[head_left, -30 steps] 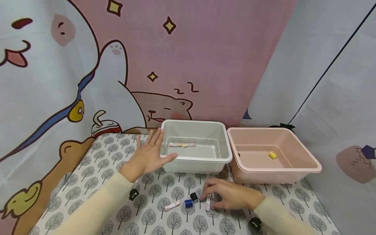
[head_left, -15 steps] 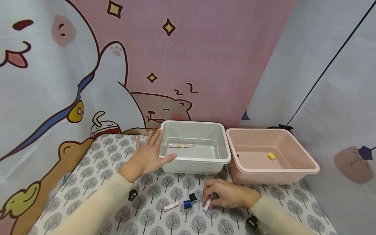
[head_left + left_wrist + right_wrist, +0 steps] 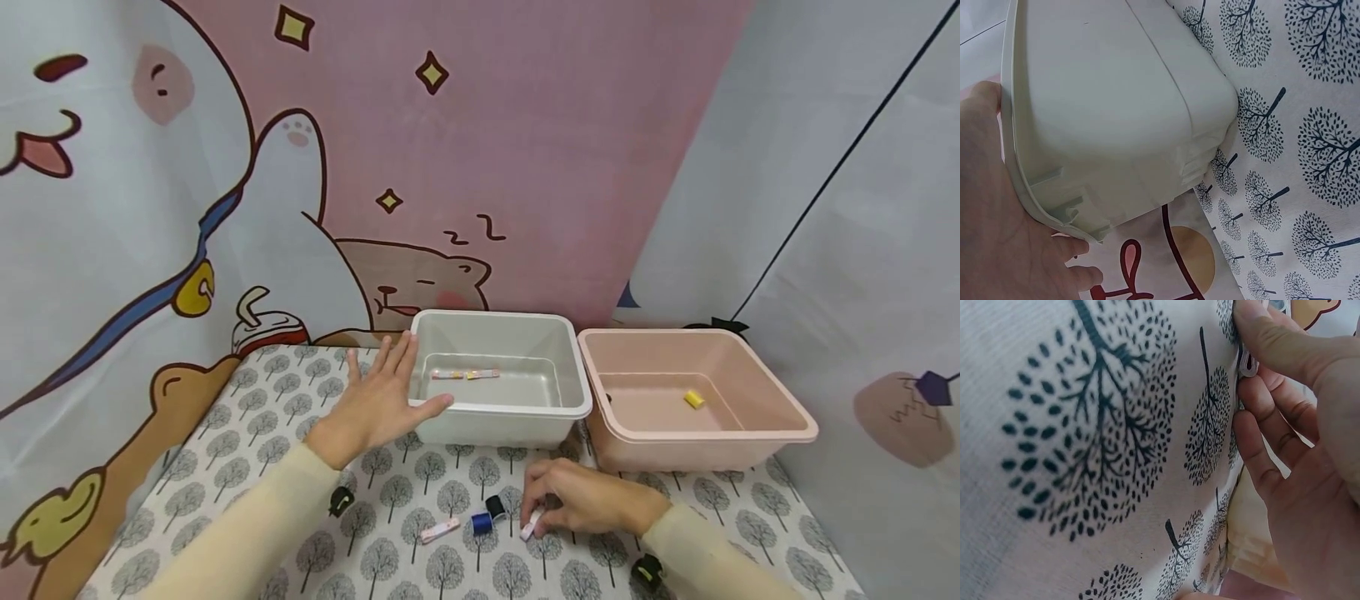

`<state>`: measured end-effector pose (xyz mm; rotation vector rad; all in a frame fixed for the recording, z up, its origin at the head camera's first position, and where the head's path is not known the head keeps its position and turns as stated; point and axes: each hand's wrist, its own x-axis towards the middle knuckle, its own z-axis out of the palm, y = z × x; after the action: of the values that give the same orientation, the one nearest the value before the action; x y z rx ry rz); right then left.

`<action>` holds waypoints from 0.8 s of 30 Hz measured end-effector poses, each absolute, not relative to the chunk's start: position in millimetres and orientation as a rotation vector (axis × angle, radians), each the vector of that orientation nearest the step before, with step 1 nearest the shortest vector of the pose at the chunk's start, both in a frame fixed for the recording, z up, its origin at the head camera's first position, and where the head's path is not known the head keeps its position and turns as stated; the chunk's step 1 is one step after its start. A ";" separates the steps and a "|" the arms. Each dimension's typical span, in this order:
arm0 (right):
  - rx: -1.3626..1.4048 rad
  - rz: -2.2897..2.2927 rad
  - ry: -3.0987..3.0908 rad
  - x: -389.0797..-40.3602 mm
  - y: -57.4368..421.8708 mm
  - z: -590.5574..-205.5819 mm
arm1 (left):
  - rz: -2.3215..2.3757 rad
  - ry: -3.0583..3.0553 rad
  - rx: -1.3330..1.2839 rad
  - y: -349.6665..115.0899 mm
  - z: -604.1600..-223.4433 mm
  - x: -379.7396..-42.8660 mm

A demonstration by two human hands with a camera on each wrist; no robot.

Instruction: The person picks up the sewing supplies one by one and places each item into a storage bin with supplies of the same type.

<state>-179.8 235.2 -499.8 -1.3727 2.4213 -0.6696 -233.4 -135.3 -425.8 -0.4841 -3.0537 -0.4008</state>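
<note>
In the head view my left hand (image 3: 375,411) lies with spread, straight fingers against the left edge of the light grey bin (image 3: 495,425). The left wrist view shows the palm along that bin's rim (image 3: 1016,169). Over the cloth, my right hand (image 3: 573,497) pinches a small, slim white-and-pink piece (image 3: 531,525) between thumb and fingers. Only its rounded end (image 3: 1248,365) shows in the right wrist view. Left of this hand lie a blue thread spool (image 3: 482,523), a black thread spool (image 3: 495,506) and a similar slim pink-and-white piece (image 3: 439,531).
Two slim patterned pieces (image 3: 482,374) lie inside the grey bin. Beside it on the right stands a pink bin (image 3: 701,437) with a yellow spool (image 3: 693,400) and a small dark thing at its left wall. A tree-print cloth (image 3: 420,575) covers the table; a cartoon curtain hangs behind.
My right fingers have closed round the slim white-and-pink piece, which has turned from upright in view to slanted. The left hand stays at the grey bin.
</note>
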 end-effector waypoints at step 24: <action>-1.408 -0.715 2.487 -175.5 236.3 -486.1 | -0.405 -3.069 -0.486 -134.7 -424.1 -233.9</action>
<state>-175.5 236.3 -486.1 -1.4082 2.4867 -0.7146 -233.9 -134.7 -424.1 -0.4860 -3.0687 -0.4054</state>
